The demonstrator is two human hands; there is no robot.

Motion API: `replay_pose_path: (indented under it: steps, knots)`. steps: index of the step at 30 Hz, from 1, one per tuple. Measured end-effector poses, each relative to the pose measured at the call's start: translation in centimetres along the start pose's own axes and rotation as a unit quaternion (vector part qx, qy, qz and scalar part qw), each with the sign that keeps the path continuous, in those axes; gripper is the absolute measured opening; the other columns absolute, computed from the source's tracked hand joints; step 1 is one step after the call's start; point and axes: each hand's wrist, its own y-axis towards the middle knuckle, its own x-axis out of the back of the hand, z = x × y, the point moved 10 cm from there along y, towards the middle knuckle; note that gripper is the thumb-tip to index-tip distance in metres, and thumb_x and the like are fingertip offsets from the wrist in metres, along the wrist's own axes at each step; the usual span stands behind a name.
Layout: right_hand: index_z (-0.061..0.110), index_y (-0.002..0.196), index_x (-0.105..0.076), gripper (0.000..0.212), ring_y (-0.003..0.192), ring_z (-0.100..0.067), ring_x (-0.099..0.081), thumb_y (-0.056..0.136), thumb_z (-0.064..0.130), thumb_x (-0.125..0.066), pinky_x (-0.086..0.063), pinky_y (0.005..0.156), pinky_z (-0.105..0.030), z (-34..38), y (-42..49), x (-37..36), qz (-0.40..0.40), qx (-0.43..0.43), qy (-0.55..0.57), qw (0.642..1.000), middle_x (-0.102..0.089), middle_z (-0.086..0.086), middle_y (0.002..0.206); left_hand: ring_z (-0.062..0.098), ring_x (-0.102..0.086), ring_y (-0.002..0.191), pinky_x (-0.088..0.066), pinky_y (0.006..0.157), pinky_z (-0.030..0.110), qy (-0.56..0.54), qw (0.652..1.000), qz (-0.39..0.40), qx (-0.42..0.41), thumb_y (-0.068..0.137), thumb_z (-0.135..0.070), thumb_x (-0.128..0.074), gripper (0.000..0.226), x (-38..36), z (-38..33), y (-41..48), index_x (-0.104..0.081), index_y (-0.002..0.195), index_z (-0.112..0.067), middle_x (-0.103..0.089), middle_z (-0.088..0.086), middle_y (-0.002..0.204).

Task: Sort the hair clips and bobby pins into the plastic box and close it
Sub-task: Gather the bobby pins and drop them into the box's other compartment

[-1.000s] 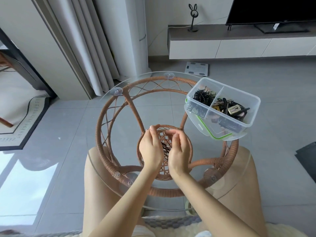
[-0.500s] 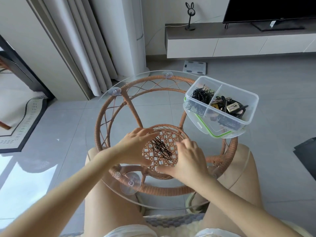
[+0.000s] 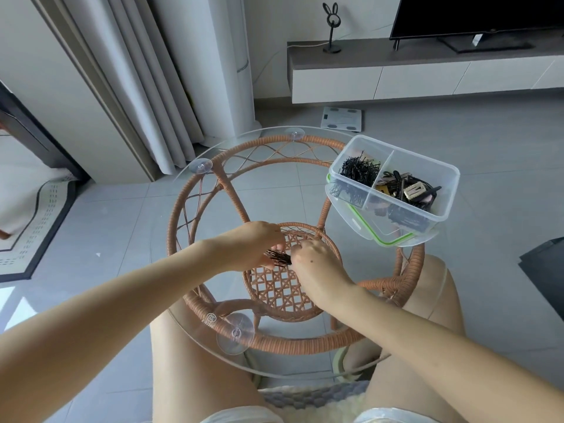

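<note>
Bench: round glass bench (image 3: 195,190) on a rattan frame, grey tiled floor below.
Box: plastic box (image 3: 427,209) sat at the far right edge — open, resting on its lid.
Pins: bobby pins (image 3: 278,257) lay bunched mid-bench.
Hands: left hand (image 3: 250,245) and right hand (image 3: 317,264) both pinched that bunch — fingertips meeting over it.

small logo on rattan frame (image 3: 210,319), letters unreadable

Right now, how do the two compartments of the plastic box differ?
The left compartment holds thin black bobby pins in a tangle; the right compartment holds bigger mixed hair clips, one cream-coloured. The right compartment looks wider than the left. Both share the clear plastic box, open, which sits on its green-rimmed lid.
</note>
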Motion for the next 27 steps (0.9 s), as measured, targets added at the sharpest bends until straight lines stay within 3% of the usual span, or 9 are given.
replay_pose_path:
  steps: [5, 8, 15, 18, 20, 23, 27]
  knots:
    - [-0.004, 0.109, -0.057, 0.027, 0.106, -0.031, -0.051, 0.085, -0.010, -0.045, -0.043, 0.092, -0.036, 0.4, 0.4, -0.2, 0.033, 0.036, -0.006, 0.999, -0.058, -0.021, 0.113, 0.017, -0.053, 0.103, -0.046, 0.091, 0.029, -0.049, 0.998, -0.025, 0.018, 0.085, -0.028, -0.061, 0.032, -0.1, 0.6, -0.1, -0.058, 0.115, -0.019, -0.058, -0.001, 0.114]
    - [-0.003, 0.108, -0.057, 0.025, 0.102, -0.028, -0.054, 0.086, -0.011, -0.047, -0.046, 0.089, -0.033, -0.4, 0.7, -0.2, 0.021, 0.037, 0.028, 0.999, -0.061, -0.019, 0.109, 0.015, -0.050, 0.107, -0.040, 0.091, 0.022, -0.074, 0.996, -0.048, 0.021, 0.084, -0.032, -0.062, 0.044, 0.2, 1.1, -0.6, -0.053, 0.125, -0.020, -0.054, -0.001, 0.119]
    - [0.002, 0.091, -0.059, 0.011, 0.085, -0.022, -0.055, 0.092, 0.010, -0.051, -0.042, 0.079, -0.032, -3.1, 0.3, 2.6, 0.002, -0.007, 0.066, 0.998, -0.062, -0.011, 0.094, 0.015, -0.051, 0.107, -0.033, 0.084, 0.013, -0.117, 0.989, -0.081, 0.041, 0.081, -0.033, -0.066, 0.052, 0.5, 2.0, -1.5, -0.052, 0.129, -0.018, -0.053, 0.000, 0.122]
    - [0.004, 0.077, -0.053, 0.020, 0.071, -0.021, -0.048, 0.093, 0.016, -0.049, -0.032, 0.062, -0.028, -4.8, 0.1, 5.5, -0.012, -0.040, 0.088, 0.995, -0.054, -0.007, 0.078, 0.014, -0.053, 0.106, -0.034, 0.084, 0.013, -0.122, 0.988, -0.086, 0.038, 0.080, -0.031, -0.066, 0.043, 0.6, 1.7, -1.4, -0.058, 0.122, -0.020, -0.054, -0.001, 0.118]
    - [-0.001, 0.078, -0.056, 0.022, 0.066, -0.023, -0.050, 0.092, 0.015, -0.051, -0.036, 0.056, -0.032, -6.4, 0.4, 7.5, -0.029, -0.065, 0.113, 0.991, -0.058, -0.010, 0.075, 0.014, -0.053, 0.108, -0.033, 0.084, 0.011, -0.117, 0.989, -0.085, 0.033, 0.082, -0.029, -0.065, 0.040, 0.6, 1.4, -1.1, -0.058, 0.120, -0.020, -0.054, -0.002, 0.119]
    - [-0.007, 0.072, -0.057, 0.025, 0.064, -0.034, -0.054, 0.087, 0.013, -0.057, -0.043, 0.059, -0.037, -10.2, 1.2, 10.3, -0.092, -0.123, 0.142, 0.978, -0.062, -0.021, 0.069, 0.015, -0.054, 0.108, -0.038, 0.085, 0.014, -0.105, 0.992, -0.071, 0.026, 0.084, -0.028, -0.062, 0.039, 0.6, 0.8, -0.3, -0.057, 0.122, -0.020, -0.055, -0.001, 0.121]
    - [0.007, 0.056, -0.049, 0.030, 0.052, -0.022, -0.031, 0.083, 0.015, -0.059, -0.027, 0.052, -0.030, -15.9, 2.7, 11.9, -0.135, -0.250, 0.207, 0.936, -0.034, -0.009, 0.050, 0.017, -0.052, 0.112, -0.041, 0.092, 0.022, -0.075, 0.996, -0.048, 0.010, 0.086, -0.029, -0.060, 0.038, 0.5, -0.6, 0.6, -0.054, 0.122, -0.020, -0.053, -0.001, 0.123]
